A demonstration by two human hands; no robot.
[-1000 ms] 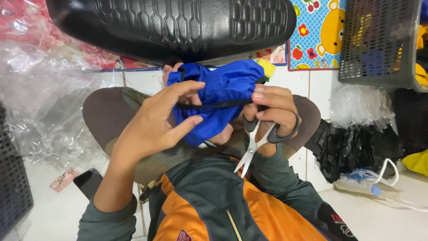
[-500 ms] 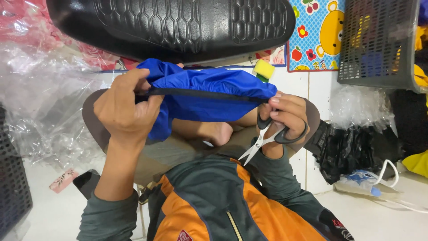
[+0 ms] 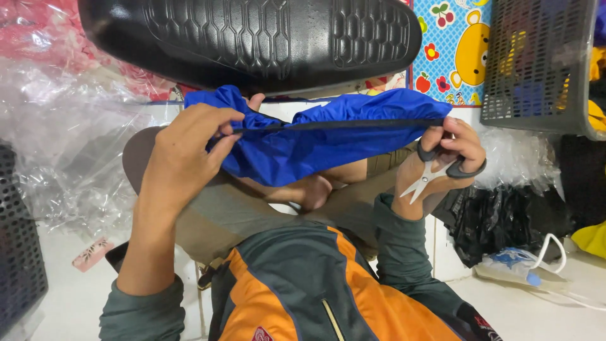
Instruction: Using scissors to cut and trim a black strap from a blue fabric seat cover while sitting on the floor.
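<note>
Two hands pinching one blue fabric piece (image 3: 328, 142), right hand (image 3: 442, 161) with one pair of scissors (image 3: 429, 177).

Two bare hands are seen below one black motorcycle seat (image 3: 252, 38): the left hand (image 3: 183, 151) and the right hand (image 3: 445, 158). One blue fabric piece (image 3: 315, 136) is stretched between them just below the seat. One pair of scissors (image 3: 432, 177) is counted below the seat's right end. One grey mesh basket (image 3: 536, 63) is counted to the right of the seat, and one cartoon bear poster (image 3: 451, 50) between them.
</note>
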